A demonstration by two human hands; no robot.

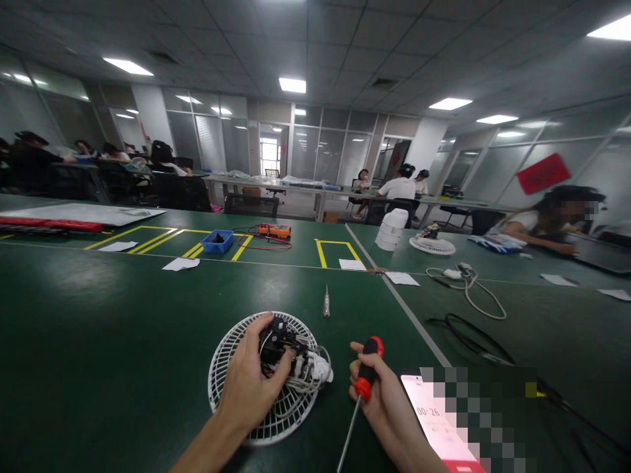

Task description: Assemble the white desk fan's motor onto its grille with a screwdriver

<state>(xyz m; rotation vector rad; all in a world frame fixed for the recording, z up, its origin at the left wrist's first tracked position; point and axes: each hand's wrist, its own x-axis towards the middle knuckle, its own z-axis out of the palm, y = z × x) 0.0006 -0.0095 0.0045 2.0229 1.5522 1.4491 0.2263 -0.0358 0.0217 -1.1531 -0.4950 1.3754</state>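
A white round fan grille (pixel 231 394) lies flat on the green table (pixel 98 341) in front of me. On its centre sits a black motor unit with white wires (pixel 290 351). My left hand (pixel 254 381) grips that motor unit from the left. My right hand (pixel 384 407) holds a screwdriver with a red and black handle (pixel 367 371), its shaft pointing down toward me, apart from the grille. A small slim screwdriver (pixel 326 302) lies on the table beyond the grille.
A phone with a timer (pixel 436 420) lies by my right wrist. Black and white cables (pixel 473 302) run at right. Farther off are a second fan grille (pixel 434 245), a white fan part (pixel 393 230), a blue bin (pixel 217 241) and an orange meter (pixel 274 230). A person (pixel 552 223) works at far right; others sit behind.
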